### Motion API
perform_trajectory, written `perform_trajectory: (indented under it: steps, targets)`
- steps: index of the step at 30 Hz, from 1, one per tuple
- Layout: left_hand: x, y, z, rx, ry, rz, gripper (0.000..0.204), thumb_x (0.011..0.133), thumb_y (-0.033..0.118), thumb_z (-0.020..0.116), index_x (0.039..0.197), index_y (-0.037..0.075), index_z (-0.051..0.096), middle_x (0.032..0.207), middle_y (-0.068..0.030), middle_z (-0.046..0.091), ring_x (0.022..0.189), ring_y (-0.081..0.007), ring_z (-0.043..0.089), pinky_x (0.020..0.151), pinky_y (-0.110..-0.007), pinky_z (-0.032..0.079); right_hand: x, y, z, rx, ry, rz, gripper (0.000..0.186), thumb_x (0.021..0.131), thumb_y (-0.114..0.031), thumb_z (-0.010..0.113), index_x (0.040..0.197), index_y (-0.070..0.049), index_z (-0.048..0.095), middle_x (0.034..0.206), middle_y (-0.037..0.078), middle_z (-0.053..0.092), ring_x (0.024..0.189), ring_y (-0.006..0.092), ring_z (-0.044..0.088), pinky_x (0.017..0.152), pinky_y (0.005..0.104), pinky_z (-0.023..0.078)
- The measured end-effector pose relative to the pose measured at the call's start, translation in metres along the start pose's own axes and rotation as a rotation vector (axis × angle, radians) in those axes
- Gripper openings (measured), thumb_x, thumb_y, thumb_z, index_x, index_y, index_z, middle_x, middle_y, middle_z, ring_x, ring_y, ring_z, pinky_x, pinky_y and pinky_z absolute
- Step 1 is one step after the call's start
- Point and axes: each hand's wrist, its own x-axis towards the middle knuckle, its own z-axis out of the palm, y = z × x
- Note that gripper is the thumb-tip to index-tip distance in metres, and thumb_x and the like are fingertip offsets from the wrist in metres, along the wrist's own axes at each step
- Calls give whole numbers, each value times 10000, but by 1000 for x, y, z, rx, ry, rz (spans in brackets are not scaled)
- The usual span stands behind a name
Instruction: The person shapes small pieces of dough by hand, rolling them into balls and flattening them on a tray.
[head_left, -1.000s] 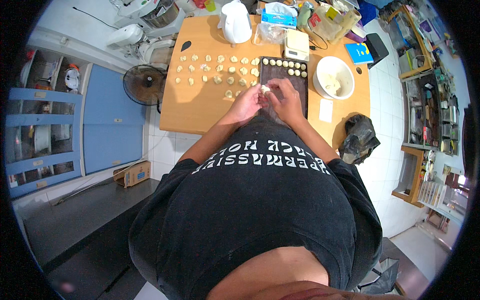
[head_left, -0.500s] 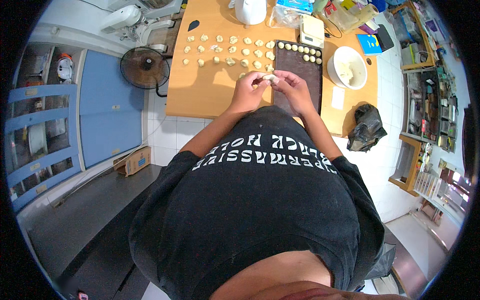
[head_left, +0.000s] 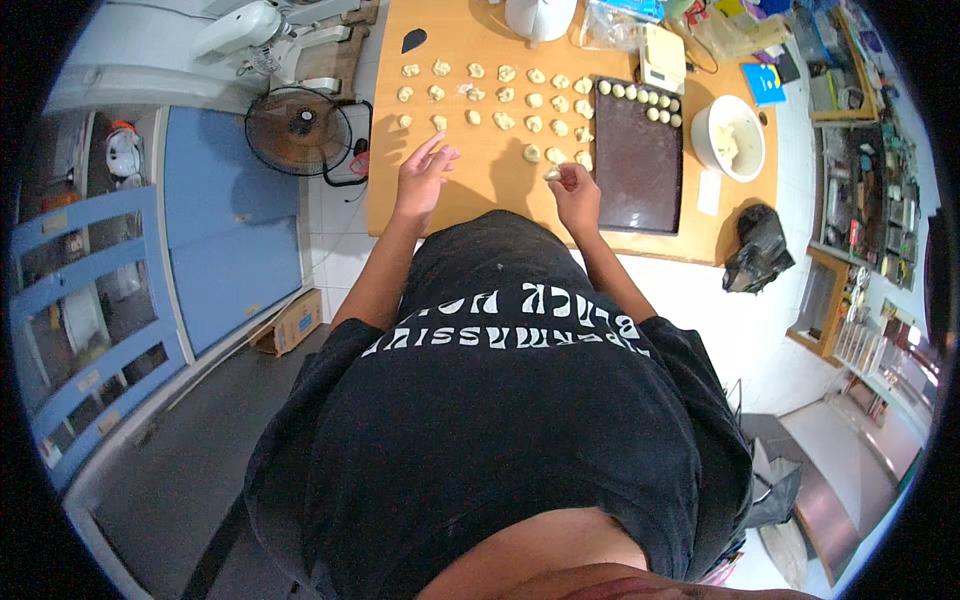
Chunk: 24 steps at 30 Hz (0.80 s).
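Your left hand (head_left: 426, 180) is open, fingers loosely spread, near the dough lumps (head_left: 503, 121) on the table (head_left: 478, 172). Your right hand (head_left: 577, 197) pinches a dough piece (head_left: 551, 176) at its fingertips, just left of the tray (head_left: 640, 180). Both forearms reach forward.

Black T-shirt (head_left: 520, 430), short loose sleeves (head_left: 690, 350), round neckline (head_left: 570, 508), two curved rows of white lettering (head_left: 497, 338), bare forearms (head_left: 620, 280)
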Motion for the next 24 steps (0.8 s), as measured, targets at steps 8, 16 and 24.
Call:
perform_trajectory:
  steps: [8, 16, 24]
  targets:
    - [-5, -34, -50, 64, -41, -208, 435, 1021, 288, 616, 1396, 71, 593, 1094, -74, 728, 917, -97, 616, 747, -241, 455, -48, 57, 62, -373, 31, -309, 180, 902, -47, 629, 1069, -27, 694, 1064, 194, 701, 1020, 391, 641, 888, 460, 539]
    - [26, -29, -83, 181, -145, -227, 450, 1045, 382, 567, 1408, 116, 586, 1146, -50, 703, 971, -120, 611, 800, -263, 470, -86, 65, 75, -671, -59, -367, 419, 936, -88, 590, 1353, -62, 616, 1418, 136, 602, 1312, 416, 519, 1065, 485, 464]
    - [30, -34, -87, 191, -151, -252, 420, 1021, 362, 605, 1367, 124, 618, 1111, -46, 721, 931, -106, 628, 769, -264, 465, -82, 48, 99, -715, 3, -147, 629, 959, -238, 579, 1555, -148, 398, 1624, 44, 379, 1500, 405, 296, 1181, 559, 309]
